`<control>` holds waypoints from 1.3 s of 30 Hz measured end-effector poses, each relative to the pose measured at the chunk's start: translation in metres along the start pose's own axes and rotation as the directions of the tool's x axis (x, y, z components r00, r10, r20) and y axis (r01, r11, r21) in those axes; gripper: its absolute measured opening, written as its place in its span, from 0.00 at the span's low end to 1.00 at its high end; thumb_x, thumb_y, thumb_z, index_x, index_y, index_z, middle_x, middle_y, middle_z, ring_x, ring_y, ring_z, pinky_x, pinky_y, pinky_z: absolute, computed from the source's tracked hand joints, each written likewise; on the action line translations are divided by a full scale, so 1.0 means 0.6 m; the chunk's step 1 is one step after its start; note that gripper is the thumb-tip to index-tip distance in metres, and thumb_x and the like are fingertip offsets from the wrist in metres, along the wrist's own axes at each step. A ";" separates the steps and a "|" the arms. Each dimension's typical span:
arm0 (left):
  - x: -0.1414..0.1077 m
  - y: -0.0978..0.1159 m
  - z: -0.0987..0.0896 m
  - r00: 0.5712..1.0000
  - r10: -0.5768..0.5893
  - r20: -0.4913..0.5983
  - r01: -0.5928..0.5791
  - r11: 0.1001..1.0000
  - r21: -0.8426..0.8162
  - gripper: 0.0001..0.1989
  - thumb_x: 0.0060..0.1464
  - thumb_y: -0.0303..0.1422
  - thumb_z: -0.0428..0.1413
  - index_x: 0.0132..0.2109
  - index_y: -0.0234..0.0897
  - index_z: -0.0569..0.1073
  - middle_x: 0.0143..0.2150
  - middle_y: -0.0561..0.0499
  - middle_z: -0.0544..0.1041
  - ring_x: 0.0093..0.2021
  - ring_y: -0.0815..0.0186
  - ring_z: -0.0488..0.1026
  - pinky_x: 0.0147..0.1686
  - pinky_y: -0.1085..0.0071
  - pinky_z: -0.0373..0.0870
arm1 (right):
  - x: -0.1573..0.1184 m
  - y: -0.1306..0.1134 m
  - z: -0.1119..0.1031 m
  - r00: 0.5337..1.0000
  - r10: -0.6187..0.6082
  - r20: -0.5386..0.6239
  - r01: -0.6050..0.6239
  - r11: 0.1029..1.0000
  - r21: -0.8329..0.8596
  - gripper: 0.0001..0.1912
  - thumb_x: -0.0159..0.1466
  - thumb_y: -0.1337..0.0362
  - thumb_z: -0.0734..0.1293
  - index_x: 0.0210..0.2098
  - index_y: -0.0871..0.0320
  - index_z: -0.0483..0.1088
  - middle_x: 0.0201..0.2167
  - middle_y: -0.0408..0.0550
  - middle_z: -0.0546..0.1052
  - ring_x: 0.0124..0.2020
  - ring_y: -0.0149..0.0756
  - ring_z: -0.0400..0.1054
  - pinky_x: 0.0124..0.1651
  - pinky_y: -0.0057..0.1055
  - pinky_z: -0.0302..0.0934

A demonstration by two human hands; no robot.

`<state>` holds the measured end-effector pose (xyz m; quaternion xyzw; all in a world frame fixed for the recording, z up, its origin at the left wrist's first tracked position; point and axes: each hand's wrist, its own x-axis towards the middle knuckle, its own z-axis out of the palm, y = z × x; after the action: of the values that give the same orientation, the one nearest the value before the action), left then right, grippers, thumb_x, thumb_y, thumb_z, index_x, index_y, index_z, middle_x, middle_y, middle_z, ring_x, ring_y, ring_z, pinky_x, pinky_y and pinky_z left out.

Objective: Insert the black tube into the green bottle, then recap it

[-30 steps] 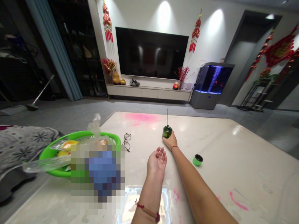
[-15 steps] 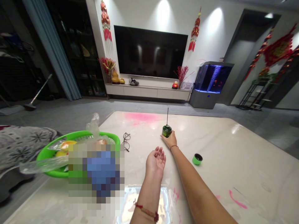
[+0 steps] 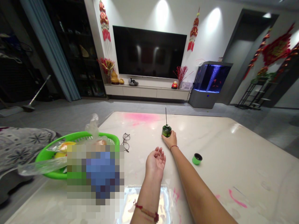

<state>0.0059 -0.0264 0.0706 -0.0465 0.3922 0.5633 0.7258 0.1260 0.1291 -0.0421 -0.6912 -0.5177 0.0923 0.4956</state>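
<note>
My right hand (image 3: 171, 140) reaches across the table and is wrapped around a dark green glass diffuser bottle (image 3: 166, 131), which stands upright. One thin dark reed stick (image 3: 166, 115) rises from the bottle's white-rimmed mouth. Nearer to me, my left hand (image 3: 155, 162) is palm up with its fingers loosely curled and apart, and nothing lies in it. A green cap (image 3: 197, 159) with a dark inside rests on the table to the right of my right forearm.
At left on the pale marble table (image 3: 224, 140) are a green basket (image 3: 112, 136) holding bagged items and a pair of glasses (image 3: 126, 142). A blurred blue patch covers the basket's front. Under my left forearm lies a shiny clear-edged pad (image 3: 127, 202). Pink smears (image 3: 237, 199) mark the tabletop.
The reed stick's top has shifted slightly left while the bottle stays in my right hand. My left hand keeps its pose. The view has turned very slightly.
</note>
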 end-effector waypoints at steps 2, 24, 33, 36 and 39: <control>0.000 0.000 0.000 1.000 -0.002 0.003 0.002 1.000 -0.006 0.13 0.37 0.16 0.47 0.30 0.34 0.67 0.25 0.53 0.71 0.21 0.76 0.67 0.25 0.79 0.64 | 0.001 0.000 -0.001 1.000 -0.003 0.001 0.003 1.000 -0.007 0.25 0.44 0.55 0.68 0.39 0.59 0.63 0.39 0.54 0.69 0.43 0.44 0.65 0.48 0.36 0.59; -0.004 0.004 0.001 1.000 0.001 -0.010 -0.001 1.000 -0.007 0.12 0.37 0.16 0.47 0.30 0.33 0.66 0.25 0.54 0.71 0.20 0.77 0.67 0.24 0.79 0.63 | -0.002 -0.005 -0.001 0.998 0.021 0.067 -0.016 0.997 -0.077 0.30 0.45 0.60 0.68 0.45 0.62 0.59 0.41 0.59 0.71 0.43 0.48 0.67 0.46 0.38 0.60; -0.002 0.003 0.001 1.000 0.011 -0.016 -0.011 1.000 0.002 0.12 0.40 0.15 0.47 0.30 0.34 0.67 0.24 0.55 0.70 0.18 0.78 0.66 0.23 0.79 0.63 | -0.005 -0.012 -0.002 0.999 0.006 0.036 0.001 0.981 -0.196 0.36 0.48 0.54 0.68 0.50 0.66 0.54 0.47 0.65 0.67 0.48 0.52 0.63 0.50 0.41 0.57; -0.002 0.003 0.001 0.999 0.021 -0.028 -0.021 1.000 -0.002 0.11 0.41 0.15 0.47 0.30 0.34 0.66 0.23 0.56 0.70 0.18 0.78 0.66 0.22 0.80 0.63 | -0.005 -0.011 -0.003 0.998 0.015 0.059 -0.003 0.980 -0.198 0.36 0.49 0.56 0.67 0.52 0.65 0.52 0.47 0.63 0.68 0.47 0.49 0.64 0.49 0.39 0.57; -0.001 0.004 0.001 0.999 0.030 -0.034 -0.030 1.000 -0.007 0.11 0.42 0.15 0.47 0.30 0.34 0.66 0.23 0.56 0.70 0.17 0.79 0.66 0.21 0.80 0.63 | -0.004 -0.010 -0.004 0.997 0.021 0.077 -0.005 0.980 -0.199 0.35 0.50 0.57 0.66 0.52 0.64 0.51 0.43 0.59 0.71 0.44 0.47 0.67 0.46 0.37 0.59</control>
<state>0.0042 -0.0258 0.0719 -0.0531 0.4029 0.5747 0.7103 0.1227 0.1256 -0.0373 -0.7363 -0.5391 0.0708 0.4028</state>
